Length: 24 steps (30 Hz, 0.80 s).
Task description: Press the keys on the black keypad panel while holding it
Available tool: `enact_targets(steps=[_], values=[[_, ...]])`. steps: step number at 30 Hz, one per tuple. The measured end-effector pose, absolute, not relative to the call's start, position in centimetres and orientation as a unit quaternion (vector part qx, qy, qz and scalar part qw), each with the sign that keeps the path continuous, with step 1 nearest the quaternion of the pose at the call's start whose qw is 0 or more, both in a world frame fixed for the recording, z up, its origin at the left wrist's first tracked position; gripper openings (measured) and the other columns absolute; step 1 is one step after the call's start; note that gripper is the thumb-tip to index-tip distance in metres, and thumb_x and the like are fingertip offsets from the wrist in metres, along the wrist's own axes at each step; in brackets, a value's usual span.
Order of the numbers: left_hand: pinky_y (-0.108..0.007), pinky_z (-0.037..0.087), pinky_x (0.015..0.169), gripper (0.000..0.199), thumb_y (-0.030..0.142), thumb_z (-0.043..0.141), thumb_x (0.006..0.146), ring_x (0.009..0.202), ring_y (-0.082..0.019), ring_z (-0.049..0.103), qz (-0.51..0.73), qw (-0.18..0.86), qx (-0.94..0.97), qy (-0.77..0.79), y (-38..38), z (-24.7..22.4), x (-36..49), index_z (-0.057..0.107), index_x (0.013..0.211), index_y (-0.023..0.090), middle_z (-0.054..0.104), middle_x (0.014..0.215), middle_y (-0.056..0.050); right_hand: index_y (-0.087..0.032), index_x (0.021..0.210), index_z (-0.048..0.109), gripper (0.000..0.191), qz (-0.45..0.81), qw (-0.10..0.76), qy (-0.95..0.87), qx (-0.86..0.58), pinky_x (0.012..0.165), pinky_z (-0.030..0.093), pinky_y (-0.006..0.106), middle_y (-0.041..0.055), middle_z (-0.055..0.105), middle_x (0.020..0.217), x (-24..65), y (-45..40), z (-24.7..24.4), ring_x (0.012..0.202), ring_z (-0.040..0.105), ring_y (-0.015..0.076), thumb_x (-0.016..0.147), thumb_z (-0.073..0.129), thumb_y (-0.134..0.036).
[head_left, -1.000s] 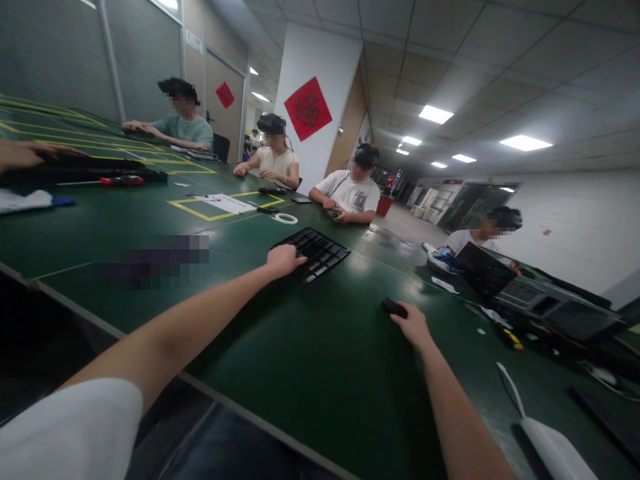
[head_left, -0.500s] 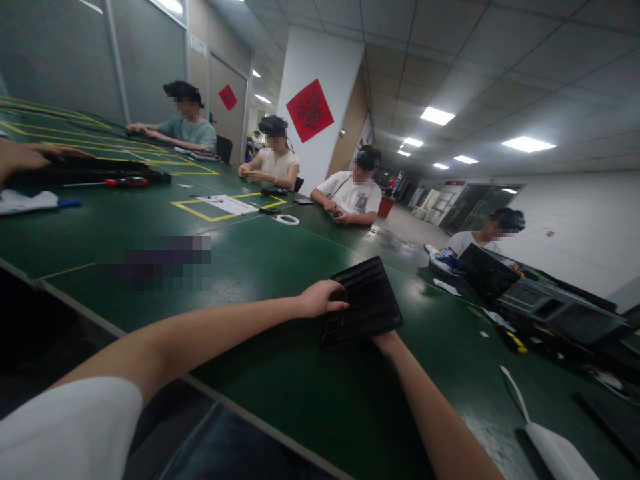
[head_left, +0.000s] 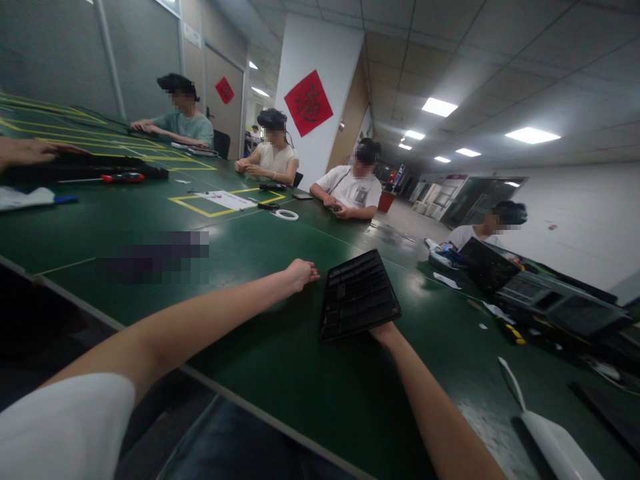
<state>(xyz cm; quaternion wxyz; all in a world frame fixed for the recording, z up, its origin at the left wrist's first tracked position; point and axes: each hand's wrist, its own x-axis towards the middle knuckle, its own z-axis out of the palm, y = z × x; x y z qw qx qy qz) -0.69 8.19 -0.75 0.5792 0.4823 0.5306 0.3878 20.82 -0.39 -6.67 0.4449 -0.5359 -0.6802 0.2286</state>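
Your right hand (head_left: 384,332) has its grip on the lower edge of the black tray (head_left: 357,293), held tilted over the worktop (head_left: 280,373); the tray hides the fingers. Your left hand (head_left: 303,273), empty and loosely open, is just left of the tray. Further left lies a pixelated item (head_left: 160,255), unreadable. Right of the tray, a white device (head_left: 560,443) is cut off below.

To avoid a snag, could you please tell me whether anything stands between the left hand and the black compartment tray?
Nothing visible stands between the left hand and the black compartment tray; green tabletop shows in the gap. The right hand holds the tray, its fingers hidden behind it.
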Motion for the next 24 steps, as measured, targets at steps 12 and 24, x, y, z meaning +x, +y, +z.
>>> enact_targets(steps=[12,24], values=[[-0.018,0.021,0.038,0.017,0.030,0.061,0.073,0.039,-0.005,0.031,0.213,0.571,0.691,0.389,6.2,0.8,-1.2,0.063,0.075,0.014,0.042,0.049,0.005,-0.027,0.106,0.062,0.047,0.240,0.442,-0.682,-0.531,0.107,0.027,0.050,0.0036,0.060,0.118,21.4,-0.1,-7.7,0.118,0.046,0.0249,0.064,0.065,-0.050],[-0.023,0.042,0.071,0.019,0.008,0.048,0.075,0.079,-0.014,0.057,0.216,0.188,0.919,0.271,6.0,-0.3,-0.8,0.062,0.086,0.014,0.064,0.086,-0.004,-0.023,0.104,0.063,0.041,0.237,0.454,-0.671,-0.537,0.110,0.022,0.046,0.0060,0.059,0.119,21.7,0.3,-8.3,0.122,0.041,0.0249,0.067,0.065,-0.042]])
